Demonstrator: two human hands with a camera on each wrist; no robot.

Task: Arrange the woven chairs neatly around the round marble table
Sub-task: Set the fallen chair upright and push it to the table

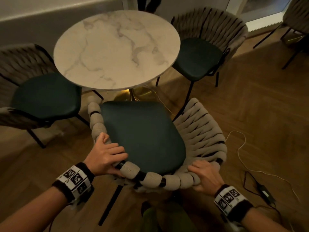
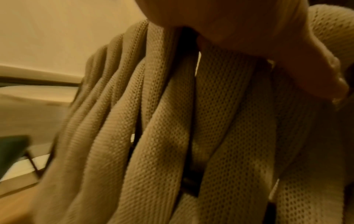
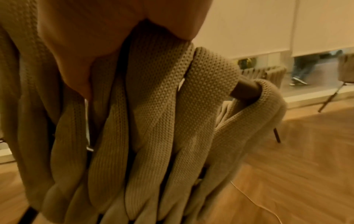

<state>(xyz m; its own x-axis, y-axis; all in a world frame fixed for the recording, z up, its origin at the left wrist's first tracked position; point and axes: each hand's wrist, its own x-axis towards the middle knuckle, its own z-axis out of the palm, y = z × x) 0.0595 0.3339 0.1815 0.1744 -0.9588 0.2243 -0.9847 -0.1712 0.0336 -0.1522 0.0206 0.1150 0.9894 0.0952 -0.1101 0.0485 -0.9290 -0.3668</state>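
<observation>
The round marble table (image 1: 115,47) stands in the middle of the head view. A woven chair (image 1: 143,131) with a dark green seat faces it, just in front of me. My left hand (image 1: 107,156) grips the left part of its padded back rail, fingers over the top. On the right part of the same rail my right hand (image 1: 205,174) holds on. Both wrist views show the beige woven straps (image 2: 172,121) (image 3: 143,121) close up beneath each palm. A second woven chair (image 1: 45,96) sits at the table's left and a third (image 1: 200,56) at its right.
Wooden floor (image 1: 259,106) lies all around. A white cable (image 1: 240,148) and a black power adapter (image 1: 265,193) lie on the floor to the right. Another woven chair (image 1: 296,17) stands at the far right by the window. A wall runs behind the table.
</observation>
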